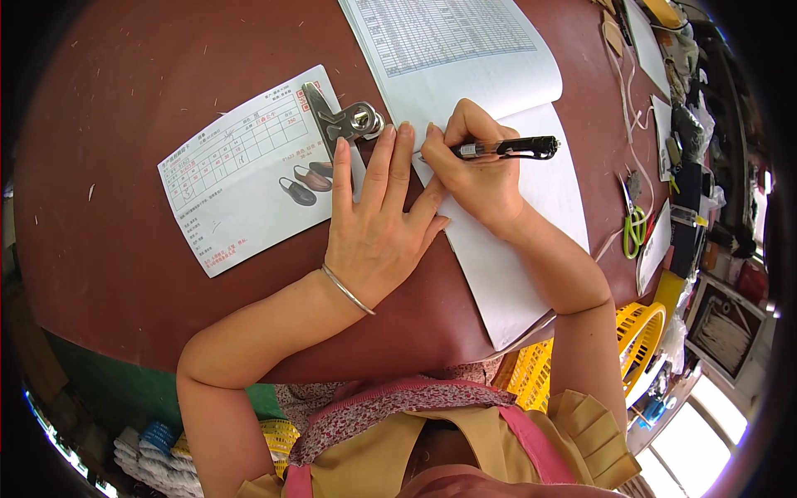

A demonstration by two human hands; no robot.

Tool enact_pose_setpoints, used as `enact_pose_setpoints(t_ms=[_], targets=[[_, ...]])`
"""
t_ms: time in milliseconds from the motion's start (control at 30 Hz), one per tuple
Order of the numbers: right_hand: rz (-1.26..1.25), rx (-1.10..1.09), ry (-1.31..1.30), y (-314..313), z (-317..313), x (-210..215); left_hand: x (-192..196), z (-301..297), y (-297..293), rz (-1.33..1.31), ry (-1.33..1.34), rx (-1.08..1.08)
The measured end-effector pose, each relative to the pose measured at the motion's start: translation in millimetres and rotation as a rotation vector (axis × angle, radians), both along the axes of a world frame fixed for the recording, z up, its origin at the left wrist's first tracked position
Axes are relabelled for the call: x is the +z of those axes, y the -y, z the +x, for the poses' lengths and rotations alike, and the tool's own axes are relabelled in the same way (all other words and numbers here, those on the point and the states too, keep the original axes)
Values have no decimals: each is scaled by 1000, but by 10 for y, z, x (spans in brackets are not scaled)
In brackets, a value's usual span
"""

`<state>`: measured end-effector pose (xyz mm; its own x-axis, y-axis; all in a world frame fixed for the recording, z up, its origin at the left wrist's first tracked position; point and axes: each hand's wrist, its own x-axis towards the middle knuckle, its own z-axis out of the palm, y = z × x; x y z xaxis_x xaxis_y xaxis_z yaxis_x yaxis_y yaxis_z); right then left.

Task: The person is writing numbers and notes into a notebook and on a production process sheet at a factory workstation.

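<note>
My right hand (486, 170) is closed around a black pen (535, 148), above the white page of an open notebook (519, 266). The pen's tip is hidden behind my fingers. Flat and spread, my left hand (374, 220) lies between the notebook and a printed form (241, 199). Its fingertips reach the form's right edge and the notebook's left edge, next to a metal bulldog clip (359, 123). That clip sits on the form's upper right side. On the form are a table with handwritten marks and a picture of shoes.
The red-brown tabletop (116, 166) carries scattered thread scraps. Green-handled scissors (635, 232) and a pale cord (628, 124) lie along the right side, near more papers (656, 249). A yellow plastic basket (639, 340) stands beyond the near right edge.
</note>
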<state>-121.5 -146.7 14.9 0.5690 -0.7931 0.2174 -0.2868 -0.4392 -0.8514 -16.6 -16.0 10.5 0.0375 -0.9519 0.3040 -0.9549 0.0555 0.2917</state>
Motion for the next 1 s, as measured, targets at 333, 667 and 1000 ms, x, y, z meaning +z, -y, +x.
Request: enact_pose_setpoints(t_ms=[333,667,1000], targets=[[46,-38,-3,-6,-17,3,-9,4,6,-17,-24,-4],[31,-3,5,-7,-29,7,-4,6,4,-12,-18,-7],[36,-15,8,-5,-53,10,2,7,10,-16,-7,-7]])
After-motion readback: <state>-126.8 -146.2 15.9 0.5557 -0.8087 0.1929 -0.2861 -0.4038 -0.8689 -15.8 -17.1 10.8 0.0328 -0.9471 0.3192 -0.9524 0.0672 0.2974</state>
